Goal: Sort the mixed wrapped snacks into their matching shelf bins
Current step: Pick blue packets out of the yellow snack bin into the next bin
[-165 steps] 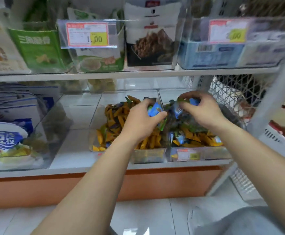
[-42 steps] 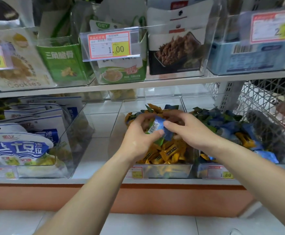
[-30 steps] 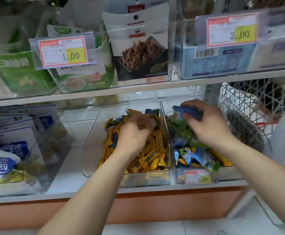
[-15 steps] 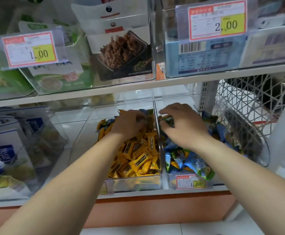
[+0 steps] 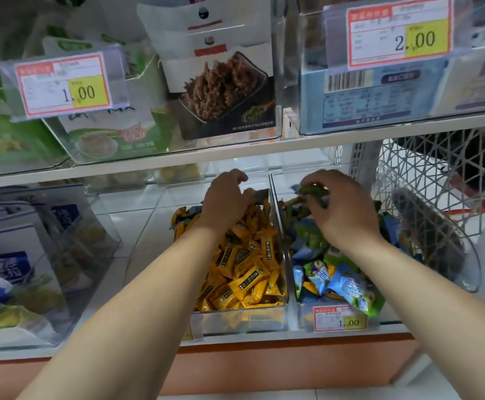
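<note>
Head view looks down on a lower shelf [image 5: 126,223] where two clear bins stand side by side. The left bin [image 5: 235,320] is full of yellow wrapped snacks [image 5: 244,272]. The right bin [image 5: 304,319] holds blue and green wrapped snacks [image 5: 345,284] and has a price label [image 5: 340,319] on its front wall.

The left hand [image 5: 227,197] is over the back part of the yellow pile, palm down, with its fingers curled down into the snacks. The fingertips are hidden, so I cannot tell if it holds something. One dark wrapper [image 5: 262,194] lies just beside this hand, at the back of the left bin.

The right hand [image 5: 342,209] is above the back of the right bin. Its thumb and bent fingers pinch a dark green snack [image 5: 312,190], held a little above the pile. A white wire basket [image 5: 426,203] stands to the right of the bins.
</note>
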A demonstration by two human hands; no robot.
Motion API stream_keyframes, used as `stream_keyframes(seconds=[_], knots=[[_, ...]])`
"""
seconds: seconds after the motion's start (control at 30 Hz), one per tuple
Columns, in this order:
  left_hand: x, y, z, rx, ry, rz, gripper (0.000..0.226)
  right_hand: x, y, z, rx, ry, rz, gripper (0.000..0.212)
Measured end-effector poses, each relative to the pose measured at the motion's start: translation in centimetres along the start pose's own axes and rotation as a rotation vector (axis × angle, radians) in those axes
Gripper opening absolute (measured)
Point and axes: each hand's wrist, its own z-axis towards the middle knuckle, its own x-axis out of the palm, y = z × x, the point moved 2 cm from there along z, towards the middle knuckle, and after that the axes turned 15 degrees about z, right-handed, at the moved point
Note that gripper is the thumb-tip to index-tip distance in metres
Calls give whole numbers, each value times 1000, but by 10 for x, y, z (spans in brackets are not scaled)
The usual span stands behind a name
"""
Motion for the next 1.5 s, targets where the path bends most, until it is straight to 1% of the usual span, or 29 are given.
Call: stream_keyframes(seconds=[0.03,0.1,0.13,0.17,0.2,0.27,0.3,0.37,0.47,0.53,0.57,0.6,0.67,0.7,0.73,0.8,0.83,0.87,0.9,0.97,1.0,1.03,1.1,1.13,1.2,1.27,1.33,1.43,1.5], knots=[[7,0,7,-8,44,39,38,0,-5,-2,42,90,-72,19],[21,2,15,-42,115,68,44,6,-13,-9,165,314,-192,34],[26,4,18,-45,120,87,42,9,-14,-12,200,393,-231,40],[29,5,19,-36,107,112,36,10,-13,-13,213,434,-246,44],[30,5,20,-22,85,128,29,11,-11,-12,218,444,-242,44],[26,5,16,-3,38,102,18,11,-8,-9,202,401,-250,44],[20,6,13,-1,6,59,14,11,-7,-7,191,365,-251,47],[4,10,3,-1,-69,-75,6,12,1,-3,166,284,-159,49],[-21,14,-24,-4,-80,-271,12,21,17,-1,97,211,-38,55],[-30,13,-46,-2,-37,-401,20,30,29,-1,93,261,38,58],[-31,11,-57,7,-22,-468,23,35,34,-3,85,309,82,53],[-32,11,-67,16,-11,-531,25,40,38,-6,66,352,122,42],[-32,16,-84,19,6,-606,27,45,43,-9,41,376,178,23],[-30,21,-90,16,8,-580,27,42,43,-9,34,339,184,20],[-28,27,-95,22,7,-497,24,36,41,-8,25,275,163,18],[-22,36,-103,80,41,-267,18,20,36,-6,-32,126,49,16],[-18,38,-105,116,91,-184,16,12,30,-7,-47,99,-27,16],[-13,39,-107,144,159,-126,22,7,23,-8,-26,118,-109,16],[-9,38,-108,165,237,-99,33,4,16,-11,22,182,-204,15],[-3,39,-109,209,346,-14,51,5,9,-19,106,330,-389,28],[-3,40,-110,238,349,64,55,6,10,-21,111,348,-416,35],[-3,43,-110,258,332,139,54,7,15,-21,90,322,-397,38],[-10,50,-111,242,295,208,39,13,33,-20,-16,263,-322,39],[-14,54,-110,216,280,227,28,19,43,-21,-59,294,-293,41],[-22,64,-110,177,273,280,21,36,55,-29,-104,461,-274,49],[-28,73,-111,143,283,318,26,51,55,-37,-151,636,-372,51],[-30,79,-111,132,279,349,33,57,49,-38,-184,741,-504,48],[-26,84,-112,98,306,236,34,60,44,-35,-170,777,-552,48],[-20,86,-114,78,289,156,22,63,42,-37,-181,753,-523,46]])
